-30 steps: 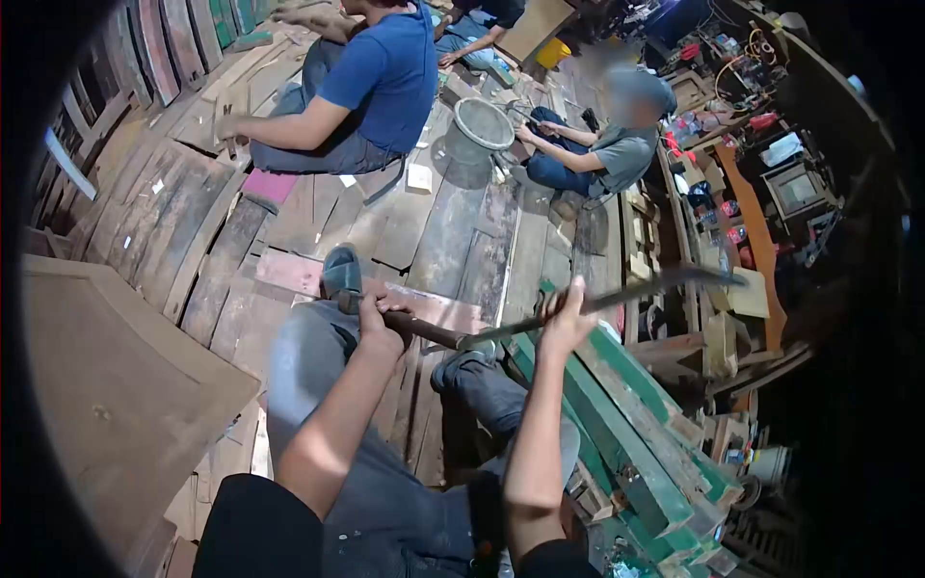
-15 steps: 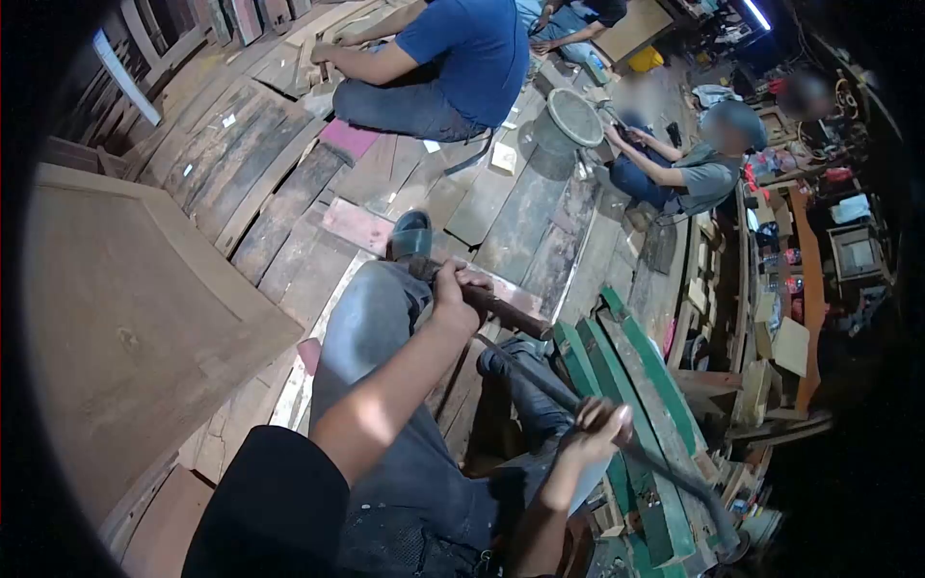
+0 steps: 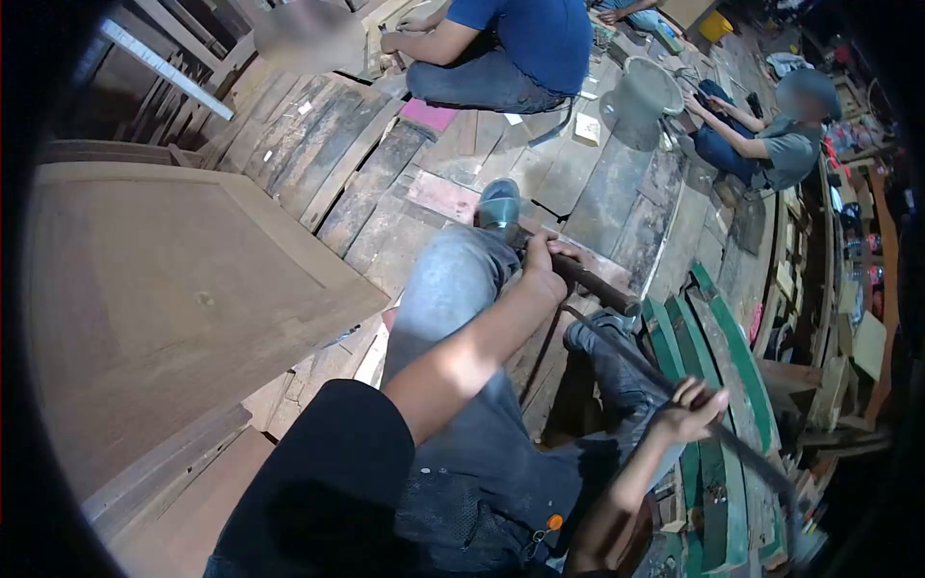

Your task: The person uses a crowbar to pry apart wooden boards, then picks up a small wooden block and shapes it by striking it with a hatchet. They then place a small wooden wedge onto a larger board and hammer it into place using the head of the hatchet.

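My left hand (image 3: 551, 262) is closed around a thick, dark brown wooden stick (image 3: 605, 292), held above my knee and pointing down to the right. In my right hand (image 3: 689, 412) is a long dark metal pry bar (image 3: 631, 358), slanting from beneath the stick towards the lower right. The bar's lower end is blurred and appears bent. Green-painted boards (image 3: 718, 361) lie stacked beneath and beside the bar, to the right of my legs.
A large wooden panel (image 3: 193, 289) stands at my left. Ahead, a person in a blue shirt (image 3: 540, 43) sits on the plank floor (image 3: 385, 217). Another in a cap (image 3: 809, 94) sits by a grey bucket (image 3: 647, 91). Gaps show between planks.
The view has swung left, so everything sits further right in the frame. Both hands keep hold of the same things.
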The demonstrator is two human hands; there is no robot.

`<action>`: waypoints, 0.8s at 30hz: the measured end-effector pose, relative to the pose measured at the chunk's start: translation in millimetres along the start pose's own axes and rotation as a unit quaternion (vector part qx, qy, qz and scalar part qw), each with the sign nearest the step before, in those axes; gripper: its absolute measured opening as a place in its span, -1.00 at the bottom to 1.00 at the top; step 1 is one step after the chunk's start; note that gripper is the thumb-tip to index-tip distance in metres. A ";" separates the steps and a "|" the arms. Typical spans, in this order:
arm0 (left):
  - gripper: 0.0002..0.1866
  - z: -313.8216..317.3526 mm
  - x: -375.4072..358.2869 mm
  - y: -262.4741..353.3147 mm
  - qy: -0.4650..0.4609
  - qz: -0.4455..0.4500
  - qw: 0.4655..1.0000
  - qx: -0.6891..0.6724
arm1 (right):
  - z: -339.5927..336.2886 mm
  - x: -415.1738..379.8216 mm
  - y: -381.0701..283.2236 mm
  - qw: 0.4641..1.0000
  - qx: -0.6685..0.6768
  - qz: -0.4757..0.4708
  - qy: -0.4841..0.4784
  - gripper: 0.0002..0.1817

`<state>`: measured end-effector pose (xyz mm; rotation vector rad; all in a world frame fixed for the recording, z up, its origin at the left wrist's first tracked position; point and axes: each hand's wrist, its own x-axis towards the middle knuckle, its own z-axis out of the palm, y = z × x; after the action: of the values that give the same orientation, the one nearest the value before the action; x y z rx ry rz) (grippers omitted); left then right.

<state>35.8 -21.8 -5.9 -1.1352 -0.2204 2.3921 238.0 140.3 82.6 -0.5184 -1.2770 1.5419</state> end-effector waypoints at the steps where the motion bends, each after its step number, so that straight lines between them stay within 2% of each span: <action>1: -0.71 -11.7 18.1 5.3 -0.045 0.006 0.999 0.017 | 43.3 17.7 -4.9 0.995 -0.087 -0.029 0.026 -0.64; 2: -0.73 -7.6 14.5 4.6 -0.057 -0.018 0.998 -0.010 | 56.5 43.0 -3.4 0.997 -0.071 -0.019 -0.039 -0.65; 3: -0.73 -2.1 10.1 3.0 -0.023 0.018 0.999 0.018 | 65.2 69.0 7.6 0.997 -0.051 -0.011 -0.050 -0.64; 4: -0.72 2.8 6.3 1.7 0.011 0.051 0.998 0.046 | 86.2 90.6 19.0 0.991 -0.129 -0.017 0.033 -0.63; 6: -0.70 7.4 5.6 2.9 0.018 0.052 0.995 0.080 | 97.0 142.1 36.2 0.995 -0.091 0.027 -0.038 -0.60; 10: -0.68 4.8 9.4 9.4 -0.027 0.007 0.999 0.046 | 112.3 189.9 52.6 0.988 -0.139 0.060 -0.039 -0.60; 12: -0.68 5.9 9.5 9.5 -0.018 0.013 0.999 0.042 | 103.0 184.7 49.0 0.988 -0.120 0.062 -0.078 -0.62; 14: -0.67 14.1 -3.7 3.4 0.002 0.033 0.996 0.080 | 99.7 147.7 29.1 0.994 -0.086 0.066 -0.021 -0.61; 16: -0.66 4.2 9.3 10.2 -0.004 0.013 0.997 0.076 | 71.5 107.2 13.1 0.994 -0.093 0.031 -0.054 -0.60; 17: -0.66 0.8 14.1 14.1 -0.008 0.005 0.997 0.075 | 57.6 81.2 4.9 0.997 -0.064 0.019 -0.034 -0.60; 18: -0.65 1.6 12.5 13.8 -0.002 0.013 0.997 0.076 | 33.3 61.0 0.9 0.997 -0.009 0.004 -0.081 -0.61; 19: -0.65 3.7 8.2 9.8 0.006 0.020 0.997 0.078 | 64.5 26.8 -22.3 0.962 -0.063 0.048 0.260 -0.64; 20: -0.64 3.6 5.6 7.5 0.014 0.027 0.996 0.081 | 3.5 5.2 -17.1 0.999 -0.040 0.016 0.033 -0.66; 21: -0.65 0.5 5.8 7.5 -0.002 0.013 0.997 0.077 | -18.3 -16.3 -20.3 1.000 -0.014 0.009 0.012 -0.66; 22: -0.65 -1.5 7.3 8.1 -0.002 0.007 0.997 0.076 | -28.5 -42.1 -31.0 0.994 -0.049 0.033 0.092 -0.65; 24: -0.65 -8.4 12.1 8.9 -0.001 -0.005 0.997 0.074 | -76.9 -72.6 -27.0 0.999 -0.024 -0.031 -0.020 -0.62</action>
<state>32.5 -24.2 -22.6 -1.0611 -0.0492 2.3570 340.4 109.2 61.1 -0.4755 -1.3520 1.4800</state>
